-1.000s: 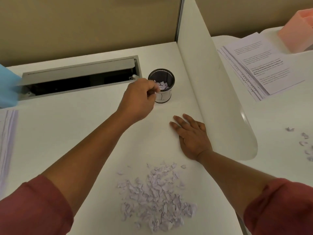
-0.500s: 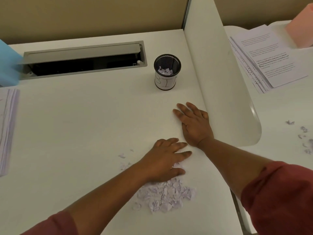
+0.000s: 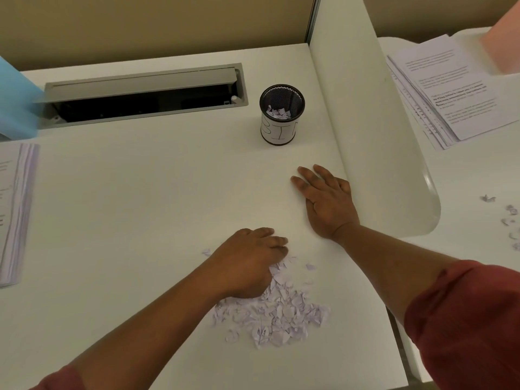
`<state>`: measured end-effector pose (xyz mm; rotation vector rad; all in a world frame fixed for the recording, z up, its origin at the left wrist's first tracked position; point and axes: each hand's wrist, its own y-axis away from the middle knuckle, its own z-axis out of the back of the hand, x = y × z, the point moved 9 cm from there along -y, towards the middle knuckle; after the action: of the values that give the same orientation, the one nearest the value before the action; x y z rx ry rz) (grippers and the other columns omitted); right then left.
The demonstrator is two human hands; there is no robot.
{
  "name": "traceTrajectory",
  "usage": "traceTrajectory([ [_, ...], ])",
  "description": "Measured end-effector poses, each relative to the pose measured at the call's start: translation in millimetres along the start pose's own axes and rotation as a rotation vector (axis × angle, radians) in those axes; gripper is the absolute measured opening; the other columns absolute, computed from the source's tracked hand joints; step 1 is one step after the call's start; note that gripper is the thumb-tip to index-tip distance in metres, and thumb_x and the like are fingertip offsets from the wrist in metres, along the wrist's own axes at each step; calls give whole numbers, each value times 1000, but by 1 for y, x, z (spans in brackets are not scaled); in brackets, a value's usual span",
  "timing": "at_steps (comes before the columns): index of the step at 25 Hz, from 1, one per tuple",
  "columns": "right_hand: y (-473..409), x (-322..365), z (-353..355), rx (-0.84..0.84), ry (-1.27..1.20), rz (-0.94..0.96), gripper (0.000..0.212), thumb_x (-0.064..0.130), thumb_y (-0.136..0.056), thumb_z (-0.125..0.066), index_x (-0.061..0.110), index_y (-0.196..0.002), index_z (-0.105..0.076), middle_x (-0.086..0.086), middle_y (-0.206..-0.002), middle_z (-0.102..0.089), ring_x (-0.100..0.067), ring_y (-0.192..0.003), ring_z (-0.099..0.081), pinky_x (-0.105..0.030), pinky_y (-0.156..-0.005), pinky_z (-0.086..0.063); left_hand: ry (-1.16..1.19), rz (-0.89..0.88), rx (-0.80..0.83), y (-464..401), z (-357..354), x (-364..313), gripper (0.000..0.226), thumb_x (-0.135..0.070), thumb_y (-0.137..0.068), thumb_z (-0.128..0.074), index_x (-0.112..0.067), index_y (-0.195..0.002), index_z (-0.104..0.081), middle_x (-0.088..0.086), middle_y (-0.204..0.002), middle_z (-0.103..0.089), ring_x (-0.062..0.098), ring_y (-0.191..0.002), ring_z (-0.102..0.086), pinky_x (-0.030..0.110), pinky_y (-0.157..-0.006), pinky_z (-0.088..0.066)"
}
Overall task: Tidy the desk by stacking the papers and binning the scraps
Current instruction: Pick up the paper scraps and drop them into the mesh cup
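A white desk [image 3: 140, 206] fills the view, backed by a tan wall and closed on its right by a white divider panel [image 3: 365, 136]; beyond the panel lies a second desk surface [image 3: 464, 249]. A long grey cable tray [image 3: 146, 94] is let into the desk near the wall, its lid open over a dark slot.

On the far side of the divider a fanned stack of printed papers [image 3: 450, 91] lies with its edges not squared, and another stack of papers [image 3: 17, 212] sits at the desk's left edge. A black mesh cup [image 3: 282, 114] with a hand-lettered label serves as the bin; it stands upright near the divider and already holds a few scraps. The heap of torn paper scraps [image 3: 278, 313] lies at the near middle of the desk, well apart from the cup, and a small scatter of loose scraps [image 3: 509, 218] lies on the neighbouring surface.

Judging from this, binning has begun but most of it is left: the heap is large, and the scatter beyond the divider is untouched.

The left hand [image 3: 247, 260] rests on the heap's far edge, fingers curled down into the scraps as if gathering a pinch; whether any are actually gripped cannot be told, since the fingertips are hidden. The right hand [image 3: 326, 204] lies flat on bare desk beside the divider, fingers straight and slightly spread, holding nothing and clear of the heap.
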<state>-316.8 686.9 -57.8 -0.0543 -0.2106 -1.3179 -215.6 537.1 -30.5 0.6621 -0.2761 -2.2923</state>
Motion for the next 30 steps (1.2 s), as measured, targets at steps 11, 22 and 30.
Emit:
traceTrajectory([
  [11,0,1,2,-3,-4,8,61,28,-93,-22,33,-149,-45,7,-161,-37,-24,-151,-27,-41,-112,-19,239,-1,-332,3,7,20,36,7,-79,-72,-11,-110,-78,5,-114,-75,27,-100,-69,28,-76,-52],
  [22,0,0,1,-9,-2,8,60,27,-93,-23,33,-149,-46,8,-160,-38,-23,-150,-28,-38,-111,-16,1135,491,-403,22,45,85,12,-8,-86,-79,-14,-96,-80,-5,-94,-79,12,-95,-74,21,-88,-57],
  [30,-1,0,1,-16,-1,10,58,25,-94,-27,34,-148,-47,6,-159,-40,-25,-149,-31,-39,-110,-19,967,319,-677,-22,184,102,12,-6,-89,-75,-17,-94,-79,-7,-87,-79,10,-85,-74,20,-78,-58],
])
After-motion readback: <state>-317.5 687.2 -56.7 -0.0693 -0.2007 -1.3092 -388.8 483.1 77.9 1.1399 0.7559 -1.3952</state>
